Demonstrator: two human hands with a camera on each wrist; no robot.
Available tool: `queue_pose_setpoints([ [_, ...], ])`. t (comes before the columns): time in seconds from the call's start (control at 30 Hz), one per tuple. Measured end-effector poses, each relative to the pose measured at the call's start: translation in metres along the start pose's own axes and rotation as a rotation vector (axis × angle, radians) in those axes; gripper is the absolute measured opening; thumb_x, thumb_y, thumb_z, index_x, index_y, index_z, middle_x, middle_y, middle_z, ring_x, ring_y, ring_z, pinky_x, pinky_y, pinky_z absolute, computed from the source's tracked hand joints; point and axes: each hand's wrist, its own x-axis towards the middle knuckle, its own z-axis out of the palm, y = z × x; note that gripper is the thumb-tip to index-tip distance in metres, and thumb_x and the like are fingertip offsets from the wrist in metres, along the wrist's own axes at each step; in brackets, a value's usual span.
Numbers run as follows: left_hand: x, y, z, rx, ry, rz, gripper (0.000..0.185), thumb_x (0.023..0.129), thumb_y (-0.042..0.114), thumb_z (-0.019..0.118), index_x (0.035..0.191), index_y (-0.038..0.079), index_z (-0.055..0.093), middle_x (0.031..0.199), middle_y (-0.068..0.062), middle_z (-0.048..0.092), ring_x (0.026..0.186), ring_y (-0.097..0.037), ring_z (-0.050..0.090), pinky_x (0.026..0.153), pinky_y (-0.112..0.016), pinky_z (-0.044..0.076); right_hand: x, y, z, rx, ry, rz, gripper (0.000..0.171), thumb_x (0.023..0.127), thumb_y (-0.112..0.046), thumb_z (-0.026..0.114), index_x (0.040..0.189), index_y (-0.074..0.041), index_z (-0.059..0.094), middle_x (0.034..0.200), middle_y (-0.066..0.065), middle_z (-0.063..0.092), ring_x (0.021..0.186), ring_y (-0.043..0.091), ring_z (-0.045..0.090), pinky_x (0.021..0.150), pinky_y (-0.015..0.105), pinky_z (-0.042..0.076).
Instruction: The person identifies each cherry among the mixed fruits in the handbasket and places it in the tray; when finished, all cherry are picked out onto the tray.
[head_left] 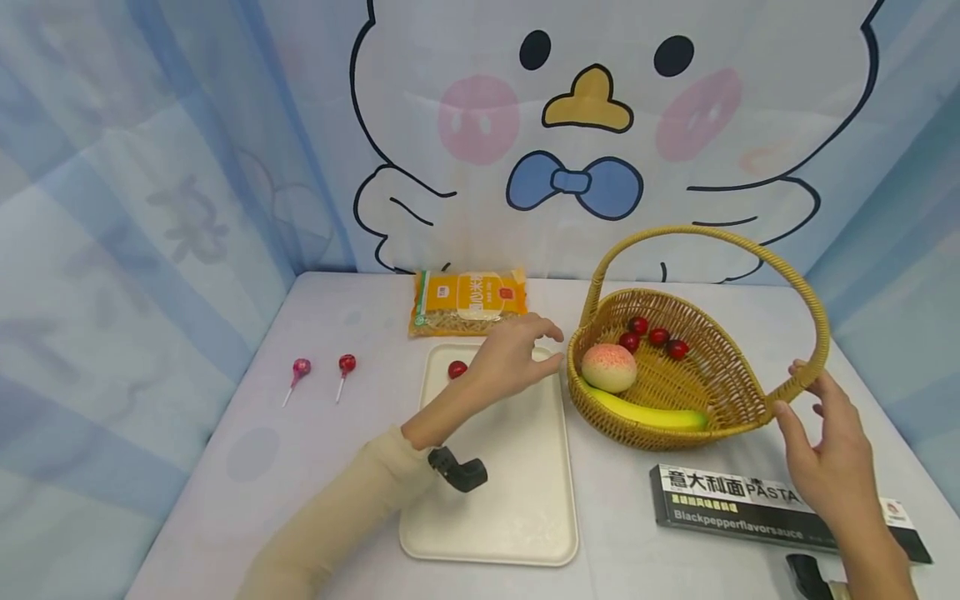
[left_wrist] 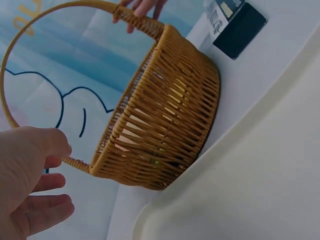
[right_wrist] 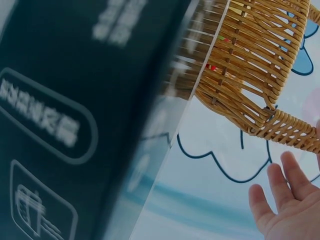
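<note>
Presently the wicker basket (head_left: 675, 375) stands on the table just right of the cream tray (head_left: 517, 500), holding a peach, a banana and cherries. Left hand (head_left: 510, 358), fingers relaxed and empty, hovers at the basket's left rim, apparently to steady it. Right hand (head_left: 825, 450), fingers spread, touches the handle's right base without clasping it.

Blurred dark pasta box (right_wrist: 65, 115), wicker basket (right_wrist: 250, 60), open right hand (right_wrist: 290, 205)

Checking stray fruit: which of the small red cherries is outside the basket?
The single cherry on the cream tray, just left of the left hand. The other four lie together inside the wicker basket, behind the peach.
</note>
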Motion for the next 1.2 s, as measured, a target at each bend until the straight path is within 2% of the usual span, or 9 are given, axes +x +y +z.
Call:
queue_pose_setpoints([
  [0.17, 0.005, 0.008, 0.007, -0.007, 0.012, 0.011, 0.027, 0.099, 0.025, 0.075, 0.123, 0.013, 0.076, 0.125, -0.005, 0.077, 0.115, -0.026, 0.073, 0.098, -0.034, 0.061, 0.000, 0.000, 0.000, 0.004, 0.001, -0.004, 0.061, 0.111, -0.012, 0.054, 0.167, -0.017, 0.032, 0.163, 0.026, 0.046, 0.154, 0.047, 0.038, 0.125, 0.012, 0.015],
  [0.2, 0.006, 0.010, 0.008, -0.010, 0.014, 0.016, 0.027, 0.099, 0.025, 0.075, 0.123, 0.013, 0.076, 0.126, -0.005, 0.077, 0.115, -0.025, 0.073, 0.097, -0.033, 0.061, 0.000, 0.000, -0.001, 0.002, 0.002, -0.005, 0.061, 0.111, -0.013, 0.054, 0.167, -0.017, 0.032, 0.163, 0.025, 0.046, 0.154, 0.046, 0.038, 0.120, 0.007, 0.012],
  [0.33, 0.012, 0.016, 0.011, -0.025, 0.012, 0.040, 0.028, 0.099, 0.026, 0.076, 0.123, 0.011, 0.076, 0.125, -0.005, 0.076, 0.112, -0.024, 0.073, 0.091, -0.029, 0.061, 0.001, 0.000, -0.001, 0.004, 0.000, -0.010, 0.061, 0.111, -0.013, 0.054, 0.167, -0.017, 0.032, 0.163, 0.025, 0.046, 0.154, 0.047, 0.039, 0.122, 0.009, 0.013],
  [0.53, 0.025, 0.028, 0.016, -0.046, -0.026, 0.070, 0.027, 0.099, 0.023, 0.075, 0.124, 0.011, 0.075, 0.123, -0.005, 0.076, 0.102, -0.022, 0.070, 0.081, -0.017, 0.054, 0.000, 0.000, -0.001, 0.012, -0.003, -0.004, 0.062, 0.110, -0.012, 0.055, 0.167, -0.017, 0.031, 0.162, 0.026, 0.046, 0.154, 0.048, 0.039, 0.129, 0.017, 0.017],
  [0.6, 0.031, 0.034, 0.018, -0.043, -0.036, 0.078, 0.028, 0.099, 0.023, 0.075, 0.124, 0.012, 0.075, 0.121, -0.004, 0.076, 0.100, -0.020, 0.070, 0.079, -0.015, 0.052, 0.000, 0.000, -0.001, 0.010, 0.002, -0.005, 0.062, 0.110, -0.011, 0.056, 0.167, -0.018, 0.032, 0.161, 0.026, 0.047, 0.153, 0.047, 0.040, 0.124, 0.011, 0.015],
  [0.73, 0.043, 0.046, 0.024, -0.035, -0.065, 0.091, 0.028, 0.099, 0.025, 0.075, 0.125, 0.014, 0.075, 0.122, -0.001, 0.076, 0.102, -0.016, 0.069, 0.083, -0.014, 0.052, 0.000, 0.001, -0.001, 0.013, 0.005, -0.004, 0.062, 0.110, -0.011, 0.056, 0.167, -0.017, 0.032, 0.161, 0.026, 0.047, 0.152, 0.048, 0.040, 0.126, 0.013, 0.016],
  [0.9, 0.058, 0.059, 0.035, -0.010, -0.104, 0.123, 0.026, 0.099, 0.026, 0.076, 0.122, 0.015, 0.075, 0.123, 0.000, 0.077, 0.100, -0.011, 0.068, 0.084, -0.012, 0.052, -0.001, 0.001, 0.000, 0.012, 0.006, 0.004, 0.063, 0.110, -0.011, 0.057, 0.167, -0.017, 0.033, 0.160, 0.026, 0.048, 0.152, 0.047, 0.040, 0.116, 0.003, 0.012],
  [1.0, 0.067, 0.065, 0.043, 0.018, -0.131, 0.142, 0.027, 0.100, 0.028, 0.075, 0.123, 0.015, 0.075, 0.123, 0.002, 0.077, 0.106, -0.010, 0.070, 0.088, -0.013, 0.054, -0.001, 0.002, 0.000, 0.017, 0.004, 0.004, 0.063, 0.110, -0.011, 0.057, 0.167, -0.017, 0.033, 0.160, 0.026, 0.048, 0.152, 0.047, 0.040, 0.113, 0.001, 0.010],
  [1.2, 0.083, 0.078, 0.051, 0.072, -0.222, 0.131, 0.030, 0.101, 0.032, 0.073, 0.126, 0.017, 0.076, 0.128, 0.004, 0.078, 0.121, -0.010, 0.070, 0.099, -0.018, 0.055, -0.002, 0.003, -0.001, 0.023, 0.001, 0.000, 0.063, 0.110, -0.012, 0.057, 0.167, -0.019, 0.032, 0.160, 0.025, 0.048, 0.152, 0.047, 0.040, 0.121, 0.008, 0.014],
])
